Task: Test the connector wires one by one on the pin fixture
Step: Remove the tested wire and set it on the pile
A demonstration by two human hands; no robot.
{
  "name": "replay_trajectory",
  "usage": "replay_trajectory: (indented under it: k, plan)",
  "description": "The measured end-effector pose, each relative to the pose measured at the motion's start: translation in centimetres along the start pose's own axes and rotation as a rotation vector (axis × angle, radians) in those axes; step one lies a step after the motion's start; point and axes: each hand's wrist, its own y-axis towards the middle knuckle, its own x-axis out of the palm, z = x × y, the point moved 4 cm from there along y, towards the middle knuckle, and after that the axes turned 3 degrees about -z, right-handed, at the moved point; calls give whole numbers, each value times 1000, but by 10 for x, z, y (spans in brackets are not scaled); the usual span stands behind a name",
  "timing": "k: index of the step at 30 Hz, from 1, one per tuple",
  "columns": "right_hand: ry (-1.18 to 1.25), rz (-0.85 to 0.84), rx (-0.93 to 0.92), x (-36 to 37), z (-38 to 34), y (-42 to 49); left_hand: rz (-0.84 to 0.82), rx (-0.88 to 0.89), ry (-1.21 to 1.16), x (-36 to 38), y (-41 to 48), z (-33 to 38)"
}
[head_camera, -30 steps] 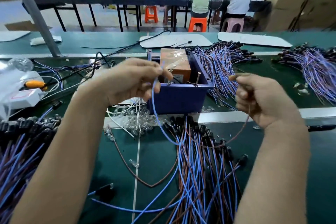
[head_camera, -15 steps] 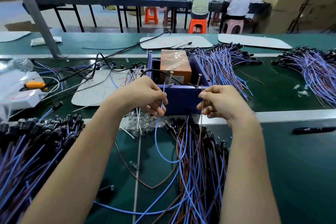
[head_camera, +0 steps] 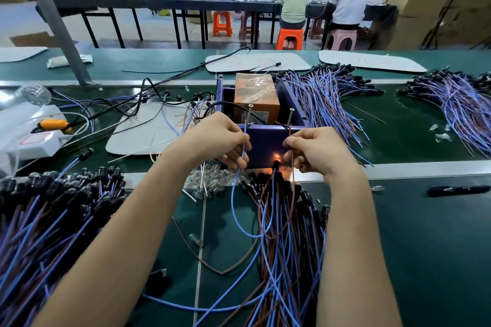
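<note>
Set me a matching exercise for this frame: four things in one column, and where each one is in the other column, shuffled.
Things
1. blue wire
2. brown wire
3. orange block
4. black pen

Places
A. lying untouched on the green table, at the right
B. pinched in the grip of the right hand
C. inside the blue box
D. pinched in the grip of the left hand

Pairs: 1-D, 2-B, 3-C, 4-A
</note>
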Motion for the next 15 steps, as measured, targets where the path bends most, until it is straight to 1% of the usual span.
replay_trajectory:
  k: [5, 7, 8, 10, 11, 13, 15]
  plan:
    - [7, -21, 4, 1, 0, 0, 0, 5, -3, 1, 3, -3]
    - [17, -31, 5, -1, -1, -2, -40, -9, 71, -1, 2, -2]
    - [27, -41, 13, -2, -2, -4, -117, -20, 157, -1, -1, -2]
    - [34, -86, 35, -6, -5, -10, -374, -40, 305, 2, -10, -2]
    - [35, -122, 36, -7, -7, -13, -504, -43, 308, 5, -15, -3]
    - [112, -221, -5, -8, -15, -18, -670, 13, 156, 6, -23, 0]
    - [333, -403, -80, -5, -27, -27, -824, 154, -95, 5, -28, 13]
